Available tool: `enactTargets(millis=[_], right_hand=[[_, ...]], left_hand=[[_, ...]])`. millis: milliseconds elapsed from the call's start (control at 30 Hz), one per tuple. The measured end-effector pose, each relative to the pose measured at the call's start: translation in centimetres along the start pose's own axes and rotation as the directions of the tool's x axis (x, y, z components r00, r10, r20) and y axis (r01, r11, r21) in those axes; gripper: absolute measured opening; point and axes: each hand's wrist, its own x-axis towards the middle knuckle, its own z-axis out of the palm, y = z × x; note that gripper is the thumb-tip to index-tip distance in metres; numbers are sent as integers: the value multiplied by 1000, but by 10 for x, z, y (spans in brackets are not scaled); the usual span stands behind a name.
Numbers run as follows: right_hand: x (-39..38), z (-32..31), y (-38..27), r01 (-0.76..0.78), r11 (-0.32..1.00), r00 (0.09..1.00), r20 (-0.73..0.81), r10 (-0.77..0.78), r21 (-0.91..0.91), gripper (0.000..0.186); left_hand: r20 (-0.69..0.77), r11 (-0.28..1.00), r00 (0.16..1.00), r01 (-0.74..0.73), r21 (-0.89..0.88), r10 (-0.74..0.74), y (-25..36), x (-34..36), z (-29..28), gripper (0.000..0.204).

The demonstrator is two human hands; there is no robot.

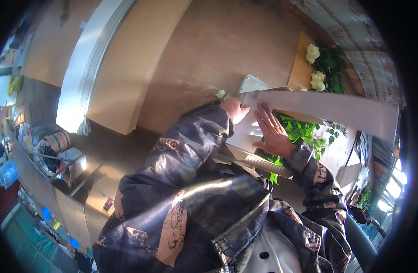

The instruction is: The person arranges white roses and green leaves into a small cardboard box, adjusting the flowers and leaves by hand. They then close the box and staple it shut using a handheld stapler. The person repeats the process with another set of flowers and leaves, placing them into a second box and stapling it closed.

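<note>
A long white sheet [336, 109] of paper or thin card reaches from my hands toward the right. My left hand [236, 110] has its fingers curled at the sheet's left end and appears to grip the edge, though the fingertips are partly hidden. Flat on the white surface lies my right hand [275, 134], fingers stretched out, nothing in its grasp. Green leaves [300, 129] stick out beneath the sheet, beside the right wrist. A piece of corrugated cardboard [263, 163] shows under my hands. A small white bloom [220, 94] is just beyond my left hand.
White roses [317, 81] with leaves lie on cardboard at the far right of the brown table [209, 50]. Stacks of white sheets [93, 59] and tan cardboard [127, 68] stand on the left. Lower left, a metal-framed cart [58, 173] holds a bucket and bags.
</note>
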Motion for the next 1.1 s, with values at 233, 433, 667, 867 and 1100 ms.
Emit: enactTargets(millis=[233, 433, 667, 867, 1100], right_hand=[[50, 6, 43, 45, 997, 983, 179, -34, -60, 118], [80, -26, 66, 116, 988, 932, 332, -144, 103, 120], [81, 25, 31, -48, 998, 999, 17, 49, -27, 125], [79, 46, 46, -78, 996, 996, -39, 77, -33, 122], [70, 56, 70, -88, 995, 996, -37, 86, -50, 123]], left_hand=[[-45, 999, 998, 34, -27, -35, -32, 50, 6, 45], [-77, 991, 995, 59, -124, -69, -39, 53, -8, 44], [-39, 991, 991, 123, -57, -126, -33, 62, -13, 42], [-45, 992, 991, 129, 15, -128, -42, 78, 15, 37], [-208, 976, 978, -38, -215, -8, -76, 67, 39, 17]])
